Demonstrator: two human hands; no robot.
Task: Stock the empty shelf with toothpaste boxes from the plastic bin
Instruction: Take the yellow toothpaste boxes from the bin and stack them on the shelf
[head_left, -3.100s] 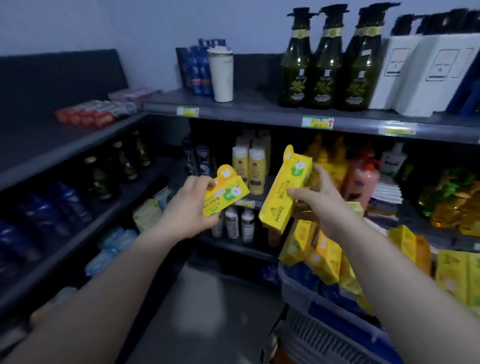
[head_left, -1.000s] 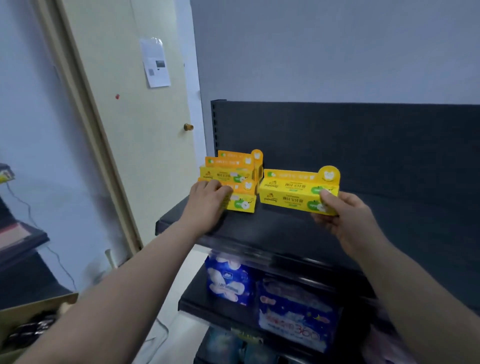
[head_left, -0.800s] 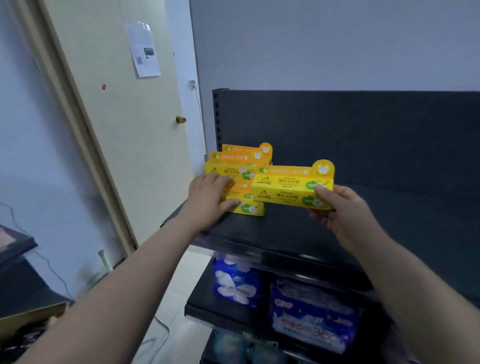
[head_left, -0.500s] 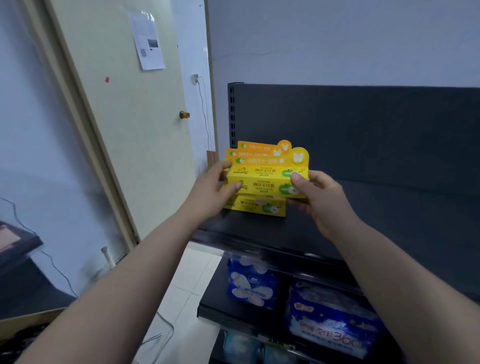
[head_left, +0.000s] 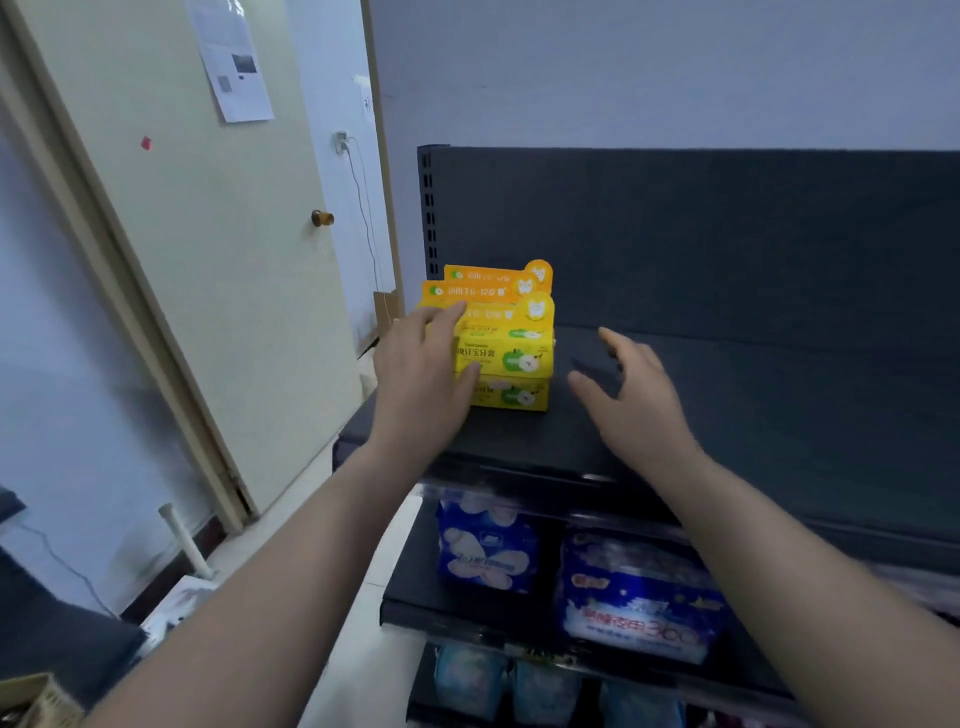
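The shelf (head_left: 753, 415) runs on dark to the right of the right hand (head_left: 636, 400). The boxes (head_left: 511, 358) sit stacked at its left end, against the fingers of the left hand (head_left: 421, 384) and just left of the right. The left hand presses straight-fingered on the stack, gripping nothing; the right hovers slack and empty, clear of the boxes. This load looks placed. The next move calls for turning to the bin, which is out of view, for more.
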